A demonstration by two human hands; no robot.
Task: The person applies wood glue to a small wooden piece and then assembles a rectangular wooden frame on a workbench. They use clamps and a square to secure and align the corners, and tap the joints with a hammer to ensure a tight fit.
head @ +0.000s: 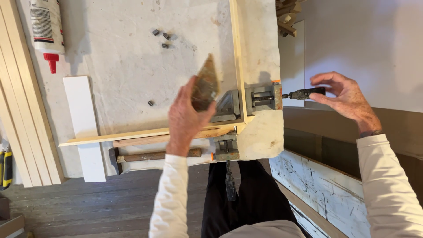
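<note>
My left hand (185,119) holds a brown, glue-stained folded rag (205,83) upright just left of a grey metal corner clamp (229,108). The clamp grips two thin pale wood strips (238,57) that meet at a right angle on the bench. Out past the bench's right edge, my right hand (346,97) has its fingers on the black handle (306,93) of the clamp's side screw. A second screw handle (230,183) of the clamp hangs down toward me.
A white glue bottle with a red nozzle (46,26) lies at the top left. Several small metal pieces (162,37) are scattered on the bench. A hammer (150,156) and a white board (86,128) lie near the front edge, long wood strips (22,110) at the left.
</note>
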